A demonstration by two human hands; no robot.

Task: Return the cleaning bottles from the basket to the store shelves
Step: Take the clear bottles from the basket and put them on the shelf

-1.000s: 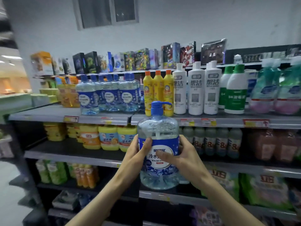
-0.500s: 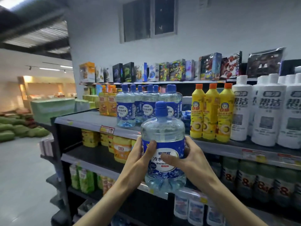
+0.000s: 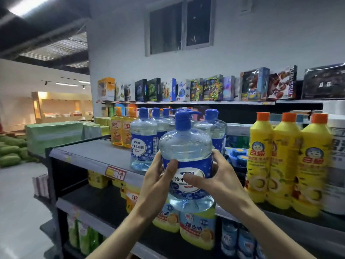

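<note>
Pump bottle: a clear pump bottle (image 3: 186, 152) with blue cap and blue label is held upright at the near edge of the grey shelf (image 3: 89, 156), its base not set down on it.
Left hand: the left hand (image 3: 156, 182) is wrapped round the bottle's left side, thumb laid on the label.
Right hand: the right hand (image 3: 216, 178) is clamped on the right side, thumb across the label's front.
Change: since half a second ago the bottle has been raised, so its cap is now almost level with the shelf row's caps; both grips are unchanged.
Shelf contents: matching blue-capped bottles (image 3: 143, 144) are ranged just behind it, orange pump bottles (image 3: 121, 131) far left, yellow bottles (image 3: 285, 161) with orange caps to the right, white bottles (image 3: 336, 165) at the right edge.
Upper shelf: boxed toys (image 3: 211, 88) are lined up.
Lower shelf: yellow-green bottles (image 3: 197, 230) are stocked below.
Writing: "冷水洗洁精" is read on a shelved bottle, "冷水" on the held one, "白猫" on the yellow, "立白" on the orange, "强去油" below.
Shelf edge: a red-and-yellow price tag (image 3: 115, 172) with an arrow is fixed left of the hands.
</note>
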